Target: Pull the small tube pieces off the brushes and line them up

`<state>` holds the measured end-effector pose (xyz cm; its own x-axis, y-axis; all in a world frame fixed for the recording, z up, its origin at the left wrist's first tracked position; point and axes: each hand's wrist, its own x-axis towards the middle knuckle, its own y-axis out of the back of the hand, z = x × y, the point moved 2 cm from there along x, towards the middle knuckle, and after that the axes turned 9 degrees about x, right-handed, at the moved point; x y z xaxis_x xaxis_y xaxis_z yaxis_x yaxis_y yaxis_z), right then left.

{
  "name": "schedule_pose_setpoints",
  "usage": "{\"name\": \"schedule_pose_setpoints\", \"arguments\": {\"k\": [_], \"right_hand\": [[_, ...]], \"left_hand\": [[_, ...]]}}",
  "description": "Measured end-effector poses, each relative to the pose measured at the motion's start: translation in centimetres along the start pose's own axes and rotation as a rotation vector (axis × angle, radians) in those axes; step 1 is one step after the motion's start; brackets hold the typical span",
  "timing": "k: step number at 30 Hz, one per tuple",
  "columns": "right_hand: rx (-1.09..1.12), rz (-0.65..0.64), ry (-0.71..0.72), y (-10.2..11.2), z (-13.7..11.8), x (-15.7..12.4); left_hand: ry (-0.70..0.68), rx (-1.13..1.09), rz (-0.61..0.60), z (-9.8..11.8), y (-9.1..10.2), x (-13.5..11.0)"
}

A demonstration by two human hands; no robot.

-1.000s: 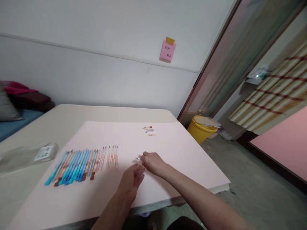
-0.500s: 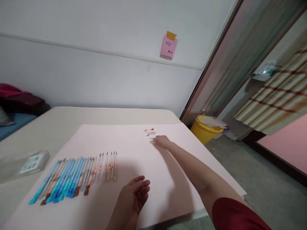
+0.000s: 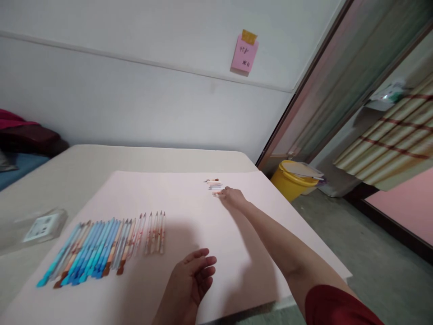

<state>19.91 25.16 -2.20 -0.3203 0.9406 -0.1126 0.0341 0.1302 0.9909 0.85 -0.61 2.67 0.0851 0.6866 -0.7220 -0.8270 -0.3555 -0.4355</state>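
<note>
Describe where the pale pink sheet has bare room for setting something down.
Bare patches on the pale pink sheet: behind the row of slim blue, brown and clear pens; between it and the small pen cluster; between the right arm and the sheet's right edge. Crowded: the row, and the cluster beside the right hand.

1 pink note (image 3: 244, 56) is hanging on the white wall (image 3: 135, 101), taped at top. 1 yellow bucket (image 3: 289, 184) is standing at right; a striped curtain (image 3: 384, 131) is hanging farther right.

Right fingers (image 3: 226, 192) at far pens (image 3: 215, 186)
</note>
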Motion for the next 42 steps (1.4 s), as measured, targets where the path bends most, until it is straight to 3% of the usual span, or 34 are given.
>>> {"name": "schedule_pose_setpoints", "arguments": {"k": [6, 11, 16, 29, 37, 42], "right_hand": [[0.025, 0.098, -0.107, -0.5, 1.1, -4.2], [0.067, 0.157, -0.069, -2.6, -1.8, -6.5], [0.122, 0.187, -0.046, -3.9, -4.1, -5.5], [0.154, 0.192, -0.100, -4.8, -3.5, -3.6], [0.160, 0.180, -0.162, -4.6, -5.6, -4.4], [0.165, 0.123, -0.119, -3.6, -8.3, -7.0]], "left_hand": [[-0.028, 0.013, -0.027, 0.1, 0.1, -0.8], [-0.033, 0.033, -0.041, -0.3, 0.5, -1.3], [-0.046, 0.032, -0.039, -0.3, 0.8, -1.4], [-0.032, 0.021, -0.058, 0.6, 0.7, -1.8], [-0.088, 0.023, -0.078, 0.9, 0.9, -1.9], [-0.127, 0.009, -0.078, 1.4, 1.5, -2.1]]}}
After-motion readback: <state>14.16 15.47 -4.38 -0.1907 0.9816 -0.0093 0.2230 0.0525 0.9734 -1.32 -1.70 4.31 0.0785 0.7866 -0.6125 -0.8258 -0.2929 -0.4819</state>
